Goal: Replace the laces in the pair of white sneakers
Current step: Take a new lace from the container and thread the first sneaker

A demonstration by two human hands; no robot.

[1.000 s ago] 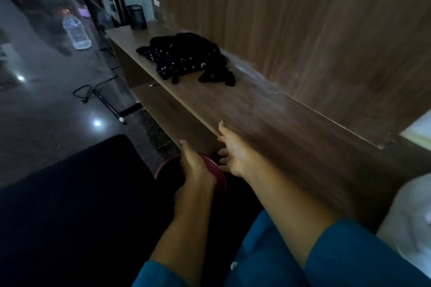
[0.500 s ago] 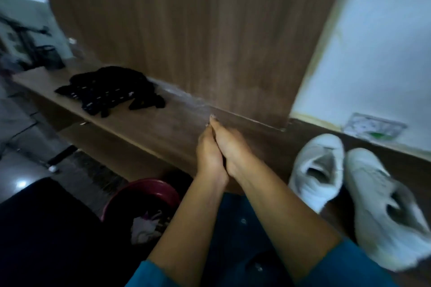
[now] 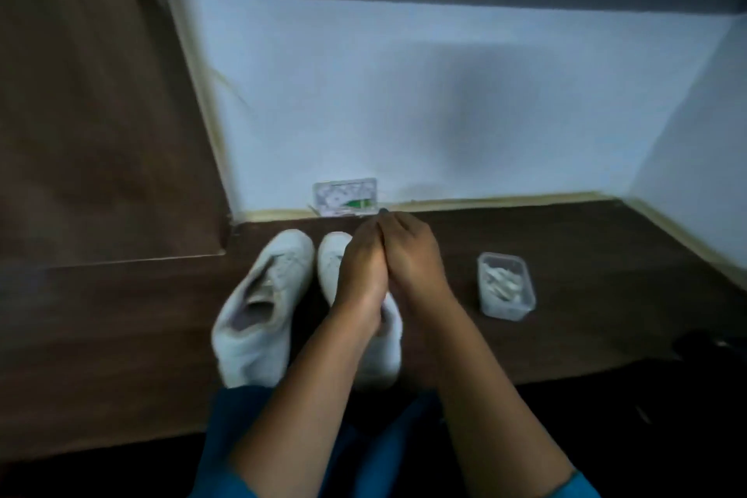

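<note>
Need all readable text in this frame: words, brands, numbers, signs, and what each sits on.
No text can be read.
Small card against the wall: printed pattern and a green mark, too blurred to read.
White sneakers: no brand or number legible.
Clear container: no label visible.

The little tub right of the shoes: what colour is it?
The tub is clear plastic with whitish contents, shown in the head view.

One camera only, on my head. Wide-angle, faces forward and down onto desk [image 3: 586,336], wall [image 3: 404,93] right behind it. Near: desk edge at my lap.
</note>
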